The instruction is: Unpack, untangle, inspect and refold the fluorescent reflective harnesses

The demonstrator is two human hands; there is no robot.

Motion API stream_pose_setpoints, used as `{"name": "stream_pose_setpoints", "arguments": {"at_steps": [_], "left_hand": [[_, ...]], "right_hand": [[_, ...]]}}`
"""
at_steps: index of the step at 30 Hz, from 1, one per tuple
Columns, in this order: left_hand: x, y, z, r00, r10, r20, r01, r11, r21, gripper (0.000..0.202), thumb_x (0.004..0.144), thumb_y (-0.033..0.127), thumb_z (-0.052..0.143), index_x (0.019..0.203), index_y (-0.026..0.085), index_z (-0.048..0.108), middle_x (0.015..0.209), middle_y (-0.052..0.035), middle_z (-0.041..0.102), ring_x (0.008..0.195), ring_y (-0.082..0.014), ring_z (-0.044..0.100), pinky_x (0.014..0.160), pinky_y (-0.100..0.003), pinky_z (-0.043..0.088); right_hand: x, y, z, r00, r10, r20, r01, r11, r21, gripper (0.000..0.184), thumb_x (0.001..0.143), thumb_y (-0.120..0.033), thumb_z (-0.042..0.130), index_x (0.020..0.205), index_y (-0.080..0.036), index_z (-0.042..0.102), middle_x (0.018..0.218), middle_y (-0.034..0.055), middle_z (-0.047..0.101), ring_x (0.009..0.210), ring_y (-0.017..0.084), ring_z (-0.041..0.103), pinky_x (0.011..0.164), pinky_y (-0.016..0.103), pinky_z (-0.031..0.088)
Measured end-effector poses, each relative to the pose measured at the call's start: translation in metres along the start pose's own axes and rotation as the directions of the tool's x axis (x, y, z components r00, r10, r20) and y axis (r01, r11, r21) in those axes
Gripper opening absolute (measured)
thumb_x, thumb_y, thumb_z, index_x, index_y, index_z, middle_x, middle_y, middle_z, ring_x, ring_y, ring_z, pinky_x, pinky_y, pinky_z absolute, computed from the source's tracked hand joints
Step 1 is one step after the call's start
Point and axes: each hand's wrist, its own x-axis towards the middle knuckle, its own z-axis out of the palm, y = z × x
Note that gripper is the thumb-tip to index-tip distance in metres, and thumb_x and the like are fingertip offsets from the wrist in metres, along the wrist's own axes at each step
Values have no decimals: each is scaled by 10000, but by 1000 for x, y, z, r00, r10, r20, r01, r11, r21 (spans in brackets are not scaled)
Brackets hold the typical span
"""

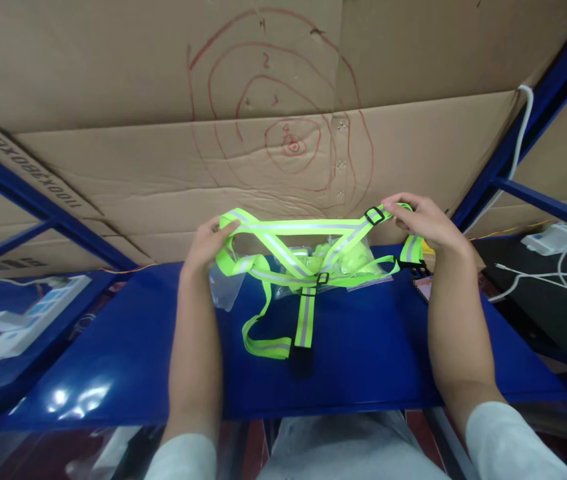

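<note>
One reflective harness (284, 253) hangs above the blue counter (363, 360), its top strap (303, 227) crosswise between left hand (204, 245) and right hand (428, 220), the fingers (408, 199) of each pinching one end, loose tails (305, 323) apparently resting below.

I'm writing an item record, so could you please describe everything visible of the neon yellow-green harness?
The harness is made of neon yellow-green straps that look like fabric, with a grey stripe and black buckles. The left hand and right hand grip its upper corners, spreading it above the blue table. Its top strap is nearly straight; two straps slant together into a V below, and loose lengths hang, one curling. Whether any end touches the table is unclear.
</note>
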Motion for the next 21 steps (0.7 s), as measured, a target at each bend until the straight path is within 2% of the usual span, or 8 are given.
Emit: {"name": "stream_pose_setpoints", "arguments": {"at_steps": [3,5,8,10,12,14,18,21], "left_hand": [[-8,6,30,992,66,-104,-55,992,112,322,788,332,743,1041,154,655,1053,-158,686,1053,-329,645,840,-401,529],[-30,20,59,973,184,-141,-156,970,187,333,818,258,711,1133,171,645,1316,-211,610,1331,-391,519,1056,-492,452],[-81,43,109,843,520,136,-538,818,206,220,947,327,595,1108,189,652,1192,-186,656,1215,-368,600,1080,-527,438],[-116,54,140,720,540,436,-614,788,38,353,921,451,671,1200,235,653,1212,-161,683,1180,-370,648,1047,-514,476],[-142,57,165,691,477,544,-551,834,-31,624,808,537,792,1343,275,609,1383,-187,624,1286,-439,606,1034,-533,475],[-153,57,179,732,409,545,-420,901,-112,661,768,499,817,1352,283,597,1347,-195,631,1293,-474,594,1020,-556,458],[-145,59,177,715,377,589,-266,926,-270,341,858,393,675,1183,320,600,944,-93,681,894,-330,693,864,-510,506],[-133,69,158,700,383,603,-211,917,-338,143,855,337,635,973,283,577,910,-65,642,865,-261,655,838,-461,506]], "right_hand": [[0,-6,16,1000,8,2,-8,987,160,360,828,-541,835,933,-214,726,653,-9,623,448,93,495,372,206,384],[-2,-12,29,1000,25,8,-26,970,240,394,835,-585,819,953,-229,698,589,-27,585,438,119,535,390,229,447],[-3,-19,47,998,64,-18,-55,942,331,410,860,-610,791,983,-241,660,556,-46,555,428,133,560,399,238,469],[-2,-22,57,994,95,-63,-62,913,403,373,891,-579,771,979,-244,634,584,-52,561,439,128,565,414,239,485],[0,-25,66,983,139,-120,-62,868,492,290,939,-503,733,959,-247,599,603,-62,557,456,117,563,452,242,526],[1,-26,73,970,178,-168,-44,803,595,216,969,-424,690,945,-251,565,614,-70,547,491,114,573,531,265,594],[0,-23,84,969,187,-159,8,623,782,278,892,-387,760,907,-264,511,645,-66,528,656,148,656,762,370,673],[-4,-21,88,993,99,-65,0,547,837,389,772,-378,851,871,-263,492,697,-52,555,850,188,718,929,421,642]]}}
